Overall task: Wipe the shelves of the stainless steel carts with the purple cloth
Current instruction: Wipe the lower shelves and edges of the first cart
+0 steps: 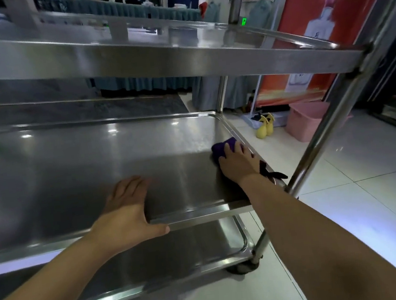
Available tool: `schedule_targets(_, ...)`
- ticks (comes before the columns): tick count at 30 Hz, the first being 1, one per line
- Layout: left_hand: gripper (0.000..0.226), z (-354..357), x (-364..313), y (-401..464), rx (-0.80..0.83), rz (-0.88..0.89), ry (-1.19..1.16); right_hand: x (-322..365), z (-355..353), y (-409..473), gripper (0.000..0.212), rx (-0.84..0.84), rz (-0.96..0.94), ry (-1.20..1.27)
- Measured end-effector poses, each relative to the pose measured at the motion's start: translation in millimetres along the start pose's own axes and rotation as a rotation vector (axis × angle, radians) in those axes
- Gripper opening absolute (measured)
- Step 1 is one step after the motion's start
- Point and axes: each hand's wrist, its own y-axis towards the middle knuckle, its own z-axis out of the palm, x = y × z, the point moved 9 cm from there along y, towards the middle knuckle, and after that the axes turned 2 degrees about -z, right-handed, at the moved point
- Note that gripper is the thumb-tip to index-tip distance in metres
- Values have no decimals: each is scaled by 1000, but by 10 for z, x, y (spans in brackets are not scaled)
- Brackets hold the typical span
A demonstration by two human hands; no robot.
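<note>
Right hand (239,162) presses the purple cloth (223,147) flat, fingers spread, at the middle shelf's (119,158) right edge. Left hand (127,207) braces, open. Recommend overlapping strokes leftward, firm pressure into corners.

Deep purple cloth (223,147) under the right hand (239,161); silver-grey steel shelf (95,166); beyond, pale yellow boots (265,125), pink basket (304,121).

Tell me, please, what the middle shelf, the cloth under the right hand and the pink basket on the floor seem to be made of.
Middle shelf: brushed stainless steel, judging by grain lines and lamp reflections.
Purple cloth: soft fabric, maybe microfibre; matte, bunched.
Pink basket: probably plastic; smooth, uniform colour.
</note>
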Motion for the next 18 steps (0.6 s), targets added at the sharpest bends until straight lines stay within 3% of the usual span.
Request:
schedule_targets(5, 115, -60, 11, -17, -82, -5, -3, 844, 174, -177, 57, 94, -225, 0)
schedule_targets(9, 117, -122, -13, -77, -100, -11, 122, 1170, 317, -487, 60, 222, -376, 46)
schedule_targets(13, 117, -240, 215, -249, -55, 5, 211, 879, 260, -579, 64, 273, -440, 50)
schedule_targets(18, 107, -439, 905, -553, 62, -60, 351, -187, -21, -395, 58, 156, -174, 144)
